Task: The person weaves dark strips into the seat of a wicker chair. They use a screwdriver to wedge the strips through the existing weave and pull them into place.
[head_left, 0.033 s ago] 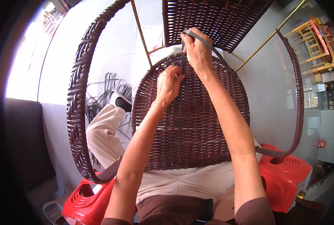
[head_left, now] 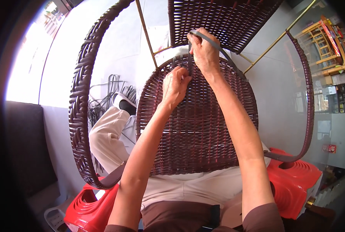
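Note:
A dark brown woven chair stands before me, its rounded seat [head_left: 195, 127] over my lap. My right hand [head_left: 206, 52] is closed on a flat grey weaving strip [head_left: 216, 44] above the seat's far rim. From that fist the strip loops right, down to the rim, and another length drops toward my left hand [head_left: 175, 86]. The left fingers are pinched together at the weave, where the hanging length meets them. Exactly how they grip it is partly hidden.
The woven backrest [head_left: 219, 21] rises at the far side, between brass-coloured rods [head_left: 146, 34]. Woven armrests curve round at left [head_left: 79, 96] and right [head_left: 308, 92]. Red plastic stools [head_left: 292, 185] flank me. Loose strips [head_left: 112, 91] lie by my shoe; wooden furniture [head_left: 323, 48] stands far right.

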A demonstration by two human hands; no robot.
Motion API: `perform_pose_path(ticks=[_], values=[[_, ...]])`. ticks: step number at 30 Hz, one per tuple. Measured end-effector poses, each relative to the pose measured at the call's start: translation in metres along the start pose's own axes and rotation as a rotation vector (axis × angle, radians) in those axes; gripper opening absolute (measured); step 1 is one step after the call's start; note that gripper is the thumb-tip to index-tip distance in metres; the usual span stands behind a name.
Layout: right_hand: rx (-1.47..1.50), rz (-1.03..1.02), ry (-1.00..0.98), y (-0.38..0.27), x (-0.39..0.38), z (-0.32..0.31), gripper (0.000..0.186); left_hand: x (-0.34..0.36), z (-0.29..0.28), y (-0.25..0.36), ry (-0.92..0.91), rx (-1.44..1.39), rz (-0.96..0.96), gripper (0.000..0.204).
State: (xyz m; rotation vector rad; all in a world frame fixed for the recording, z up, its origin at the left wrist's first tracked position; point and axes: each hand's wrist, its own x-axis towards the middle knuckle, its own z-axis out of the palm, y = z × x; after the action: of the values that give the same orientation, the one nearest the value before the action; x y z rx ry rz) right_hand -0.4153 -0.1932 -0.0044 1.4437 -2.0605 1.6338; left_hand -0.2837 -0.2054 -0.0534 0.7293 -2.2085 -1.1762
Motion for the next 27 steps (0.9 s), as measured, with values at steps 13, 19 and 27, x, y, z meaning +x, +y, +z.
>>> perform_pose_path(ticks=[13,19,27], values=[[0.430,0.447,-0.042,-0.049,-0.015,-0.032,0.007,-0.006,0.001,0.001,0.019,-0.078,-0.058,0.014],[0.557,0.511,-0.069,-0.100,-0.048,-0.073,0.010,-0.034,-0.021,0.034,0.033,-0.157,0.126,0.013],[0.726,0.596,0.090,-0.141,-0.093,-0.123,0.008,-0.086,-0.048,0.080,-0.206,-0.182,0.262,0.011]])
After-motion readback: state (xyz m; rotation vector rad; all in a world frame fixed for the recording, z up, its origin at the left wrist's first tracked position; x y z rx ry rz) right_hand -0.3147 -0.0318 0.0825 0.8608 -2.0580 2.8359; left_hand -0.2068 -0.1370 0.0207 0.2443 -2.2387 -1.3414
